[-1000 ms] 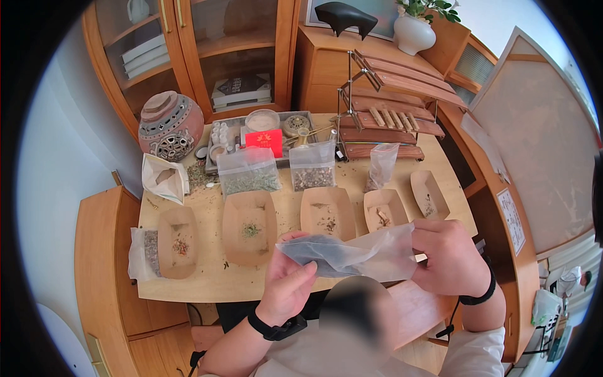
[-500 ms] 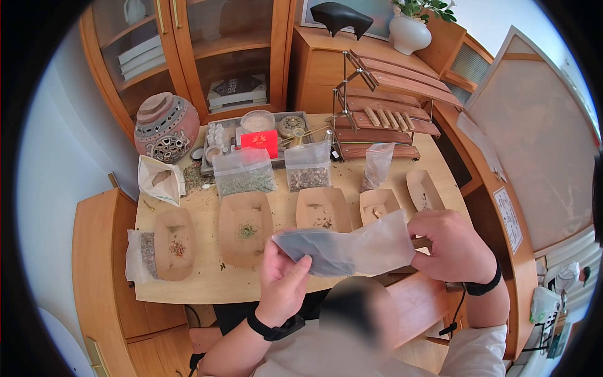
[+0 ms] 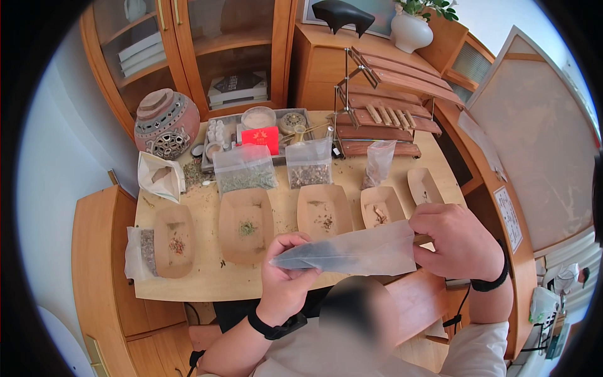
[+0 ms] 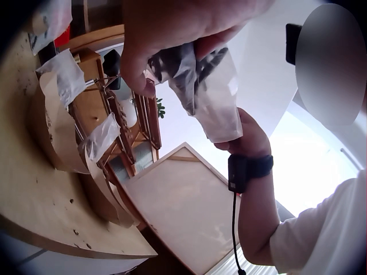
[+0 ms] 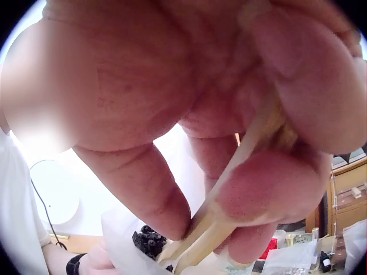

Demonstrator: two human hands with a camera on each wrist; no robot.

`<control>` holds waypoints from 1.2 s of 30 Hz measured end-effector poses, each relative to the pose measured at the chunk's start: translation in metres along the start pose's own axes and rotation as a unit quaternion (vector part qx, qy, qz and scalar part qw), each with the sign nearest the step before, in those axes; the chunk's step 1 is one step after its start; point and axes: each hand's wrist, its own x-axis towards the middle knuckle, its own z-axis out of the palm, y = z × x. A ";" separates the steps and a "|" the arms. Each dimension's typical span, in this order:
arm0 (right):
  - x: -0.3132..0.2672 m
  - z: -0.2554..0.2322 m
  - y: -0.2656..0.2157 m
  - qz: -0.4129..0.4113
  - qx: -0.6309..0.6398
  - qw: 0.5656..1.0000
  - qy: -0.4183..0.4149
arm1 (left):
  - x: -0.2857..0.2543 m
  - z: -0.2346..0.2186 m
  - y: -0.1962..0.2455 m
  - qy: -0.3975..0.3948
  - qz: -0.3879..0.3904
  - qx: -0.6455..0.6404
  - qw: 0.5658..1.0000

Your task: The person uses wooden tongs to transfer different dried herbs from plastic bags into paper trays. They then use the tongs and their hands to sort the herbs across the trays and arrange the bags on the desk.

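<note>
A translucent plastic bag [image 3: 377,250] is held up over the near edge of the table, stretched between both hands. My left hand [image 3: 290,270] grips its left end, where dark contents show through, fingers curled around it and thumb alongside. At the other end, my right hand [image 3: 457,242] pinches the bag's edge between thumb and fingers. Seen from the right wrist, black crumbly pieces [image 5: 150,242] lie inside the bag, beyond the edge [image 5: 198,243] that the fingers hold. In the left wrist view the dark end of the bag [image 4: 178,69] hangs beneath the left hand.
Several brown paper trays, including one with green bits [image 3: 246,248], line the table [image 3: 213,283]. Behind them stand bags of dried plant material [image 3: 246,171]. Farther back are a grey tray with a red card [image 3: 260,139], a patterned pot [image 3: 166,125] and a wooden tiered rack [image 3: 383,119].
The bag has gone from crumpled to pulled out straight. My left fingers have closed further around its dark end. My right hand has shifted slightly up and to the right.
</note>
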 end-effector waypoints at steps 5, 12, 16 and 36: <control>-0.001 0.002 -0.008 0.011 -0.039 0.999 -0.007 | -0.001 0.003 0.001 -0.028 0.035 0.029 0.999; -0.008 0.008 0.014 -0.010 0.103 0.993 0.054 | 0.000 0.001 0.001 0.026 -0.004 -0.062 0.998; -0.016 0.019 0.034 0.085 0.237 0.966 0.065 | 0.003 -0.009 -0.006 0.055 -0.054 -0.099 0.992; -0.046 0.083 0.231 0.395 -0.026 0.906 0.153 | -0.005 -0.016 -0.005 0.087 -0.069 -0.050 0.993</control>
